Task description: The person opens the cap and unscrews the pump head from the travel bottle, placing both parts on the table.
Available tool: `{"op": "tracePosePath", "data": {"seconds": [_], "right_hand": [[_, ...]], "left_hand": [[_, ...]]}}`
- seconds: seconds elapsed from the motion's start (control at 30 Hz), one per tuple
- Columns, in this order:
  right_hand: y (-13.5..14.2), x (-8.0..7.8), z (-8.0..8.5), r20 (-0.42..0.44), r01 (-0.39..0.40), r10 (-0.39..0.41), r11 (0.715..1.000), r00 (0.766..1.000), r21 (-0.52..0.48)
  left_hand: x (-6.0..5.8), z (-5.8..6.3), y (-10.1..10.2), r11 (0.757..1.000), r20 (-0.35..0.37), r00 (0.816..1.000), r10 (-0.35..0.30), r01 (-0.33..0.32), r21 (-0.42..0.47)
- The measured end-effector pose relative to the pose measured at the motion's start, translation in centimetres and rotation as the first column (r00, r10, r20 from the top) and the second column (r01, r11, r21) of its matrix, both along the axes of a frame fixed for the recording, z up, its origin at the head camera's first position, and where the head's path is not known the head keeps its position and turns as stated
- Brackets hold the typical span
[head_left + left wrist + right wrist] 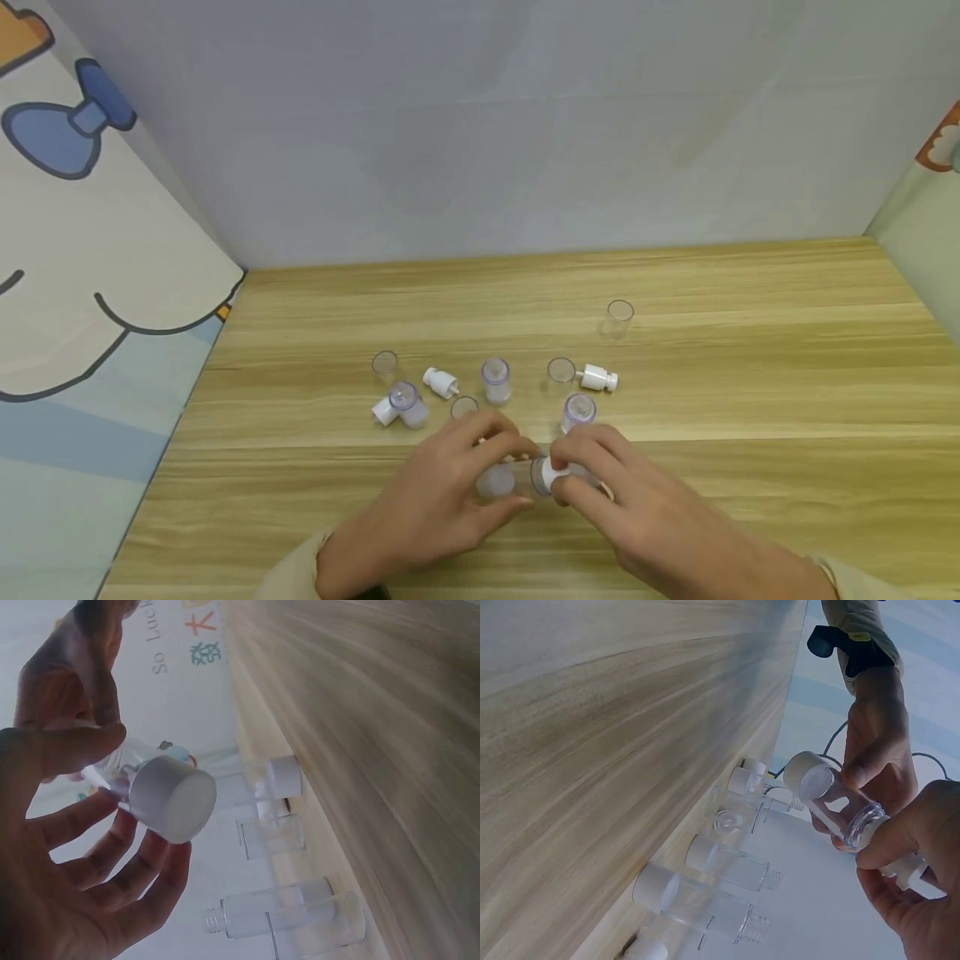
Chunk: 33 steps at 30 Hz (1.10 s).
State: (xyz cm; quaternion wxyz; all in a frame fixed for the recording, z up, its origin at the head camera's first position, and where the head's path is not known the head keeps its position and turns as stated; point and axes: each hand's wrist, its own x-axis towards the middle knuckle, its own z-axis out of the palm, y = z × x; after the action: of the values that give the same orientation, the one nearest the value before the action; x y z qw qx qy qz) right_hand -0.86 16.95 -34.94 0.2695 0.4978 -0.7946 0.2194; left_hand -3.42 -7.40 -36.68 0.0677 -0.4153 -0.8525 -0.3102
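Note:
Fingers and thumb of my left hand [442,483] grip a small clear bottle [840,806] lying sideways, its white base [172,799] toward the left. My right hand [637,508] pinches a white pump top [553,473] at the bottle's neck, thumb on one side and fingers on the other. The right wrist view shows the pump top up against the neck, in line with the bottle. Both hands are close together near the table's front. Just beyond the right fingers stands another clear bottle [579,410], open at the neck.
On the wooden table [300,492] stand more bottles [496,381] [408,406] and several clear caps [385,365] [561,372]. One cap [619,318] is farther back. White pump tops [441,382] [598,378] lie on their sides. A pale wall [525,150] closes off the back.

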Motion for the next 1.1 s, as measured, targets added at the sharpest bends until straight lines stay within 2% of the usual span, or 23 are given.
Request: {"op": "tracePosePath", "data": {"seconds": [0.13, 0.23, 0.33, 0.43, 0.5, 0.63, 0.73, 0.8, 0.97, 1.1], "right_hand": [[0.1, -0.1, -0.2, -0.067, -0.039, 0.042, 0.998, 0.997, 0.048], [0.2, 0.0, -0.1, -0.054, -0.017, 0.022, 0.997, 0.998, 0.081], [0.2, 0.1, 0.2, -0.002, 0.007, -0.007, 0.999, 1.0, 0.051], [0.3, 0.0, 0.6, 0.034, 0.049, -0.049, 0.999, 0.998, -0.002], [0.3, 0.0, 0.8, 0.054, 0.094, -0.093, 0.995, 0.994, -0.021], [0.6, 0.4, 0.9, 0.151, 0.215, -0.219, 0.976, 0.964, 0.046], [0.8, 0.7, 0.7, 0.223, 0.272, -0.29, 0.956, 0.931, 0.11], [0.9, 0.8, 0.5, 0.244, 0.283, -0.305, 0.951, 0.92, 0.123], [0.8, 0.7, 0.5, 0.25, 0.27, -0.287, 0.958, 0.925, 0.1], [0.7, 0.6, 0.6, 0.225, 0.256, -0.271, 0.962, 0.936, 0.096]], "left_hand": [[-0.2, 0.0, -0.3, 0.999, 0.101, 0.994, -0.046, 0.045, 0.011], [-0.2, 0.0, -0.4, 0.998, 0.107, 0.992, -0.059, 0.058, 0.012], [-0.2, -0.1, -0.4, 0.999, 0.044, 0.998, -0.038, 0.038, -0.003], [-0.2, -0.2, -0.2, 1.0, -0.067, 0.998, -0.01, 0.008, -0.03], [-0.2, -0.3, -0.1, 0.999, -0.153, 0.988, -0.004, -0.003, -0.044], [0.0, -0.4, 0.1, 0.998, -0.275, 0.962, 0.002, -0.017, -0.053], [0.3, -0.2, 0.2, 0.998, -0.301, 0.954, 0.013, -0.031, -0.054], [0.5, -0.1, 0.3, 0.997, -0.317, 0.948, 0.024, -0.046, -0.06], [0.8, 0.1, 0.4, 0.994, -0.349, 0.936, 0.045, -0.076, -0.074], [0.8, 0.0, 0.4, 0.993, -0.35, 0.935, 0.049, -0.081, -0.08]]}}
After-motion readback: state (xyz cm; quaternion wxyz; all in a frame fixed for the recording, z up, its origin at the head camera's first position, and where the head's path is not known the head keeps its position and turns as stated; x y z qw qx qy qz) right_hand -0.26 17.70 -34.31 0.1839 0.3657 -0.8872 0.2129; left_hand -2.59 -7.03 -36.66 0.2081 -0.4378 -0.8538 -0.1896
